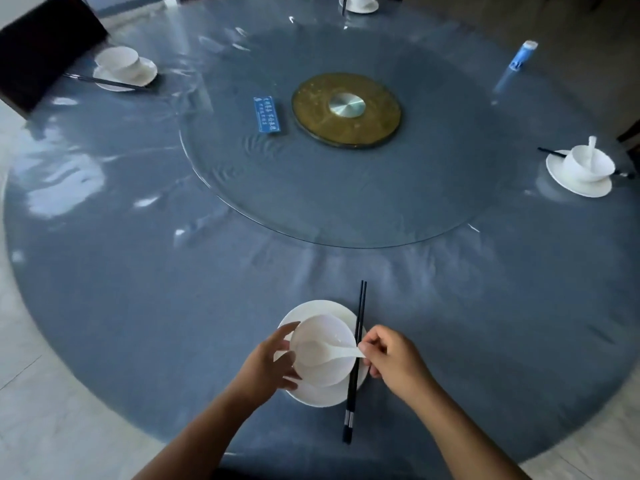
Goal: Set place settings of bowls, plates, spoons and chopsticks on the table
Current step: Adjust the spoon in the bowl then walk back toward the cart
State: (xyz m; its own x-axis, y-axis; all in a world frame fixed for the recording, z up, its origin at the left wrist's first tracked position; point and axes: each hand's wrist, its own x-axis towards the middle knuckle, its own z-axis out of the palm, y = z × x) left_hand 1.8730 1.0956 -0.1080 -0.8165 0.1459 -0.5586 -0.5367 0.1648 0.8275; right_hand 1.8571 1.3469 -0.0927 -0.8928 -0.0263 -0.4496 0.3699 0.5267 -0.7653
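The left hand (268, 363) cups the near-left side of the white bowl (327, 329), thumb and fingers curled round its rim. The bowl sits on a white plate (318, 396) just ahead of both hands on the grey counter (173, 306). The right hand (391, 358) pinches the handle end of a white spoon (322, 351), whose scoop lies inside the bowl, to the left of that hand. Black chopsticks (360, 317) lie across the plate's right edge, touching the right hand's fingertips.
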